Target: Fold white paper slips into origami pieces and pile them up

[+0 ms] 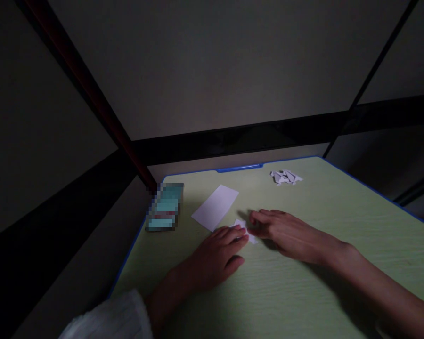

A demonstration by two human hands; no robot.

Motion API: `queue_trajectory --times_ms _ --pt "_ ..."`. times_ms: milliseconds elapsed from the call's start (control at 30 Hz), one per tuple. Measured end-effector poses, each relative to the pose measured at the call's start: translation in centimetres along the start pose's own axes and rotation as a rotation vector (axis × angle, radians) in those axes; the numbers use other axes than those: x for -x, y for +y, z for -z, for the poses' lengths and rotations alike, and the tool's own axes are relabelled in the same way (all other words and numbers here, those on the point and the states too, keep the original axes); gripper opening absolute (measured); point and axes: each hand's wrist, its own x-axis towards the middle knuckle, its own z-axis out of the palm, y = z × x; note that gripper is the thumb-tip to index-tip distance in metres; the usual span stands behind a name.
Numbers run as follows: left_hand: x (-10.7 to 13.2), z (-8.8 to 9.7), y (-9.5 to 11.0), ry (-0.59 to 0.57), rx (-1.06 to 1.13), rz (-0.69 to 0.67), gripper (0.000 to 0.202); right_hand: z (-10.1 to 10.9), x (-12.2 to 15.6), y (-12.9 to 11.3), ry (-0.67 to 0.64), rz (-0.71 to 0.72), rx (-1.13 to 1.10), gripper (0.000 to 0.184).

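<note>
A small piece of folded white paper (240, 223) lies on the table, partly hidden under my left hand (217, 256). The fingers of that hand are stretched out flat, their tips resting over the paper, with the thumb apart from them. At the paper's right edge is my right hand (277, 230), its fingers curled inward. Its fingertips are beside or on that edge; whether they pinch anything is hidden. Just beyond my left hand lies a flat rectangular sheet of white paper (216, 207).
Folded white paper figures (285, 177) stand at the table's back right. A phone-like rectangle with a blurred screen (165, 206) lies along the left edge. The pale green table (268, 296) has a blue rim and a blue strip (239, 168) at the back, against a panelled wall (233, 70).
</note>
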Motion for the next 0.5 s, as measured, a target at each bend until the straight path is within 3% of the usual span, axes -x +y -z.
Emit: queue_trajectory --times_ms 333,500 --pt "0.02 0.09 0.12 -0.005 -0.011 -0.003 0.041 0.75 0.09 -0.71 -0.030 0.026 0.052 0.022" --pt "0.04 -0.07 -0.04 -0.006 -0.012 -0.012 0.042 0.74 0.31 -0.62 -0.018 0.005 -0.027 0.023"
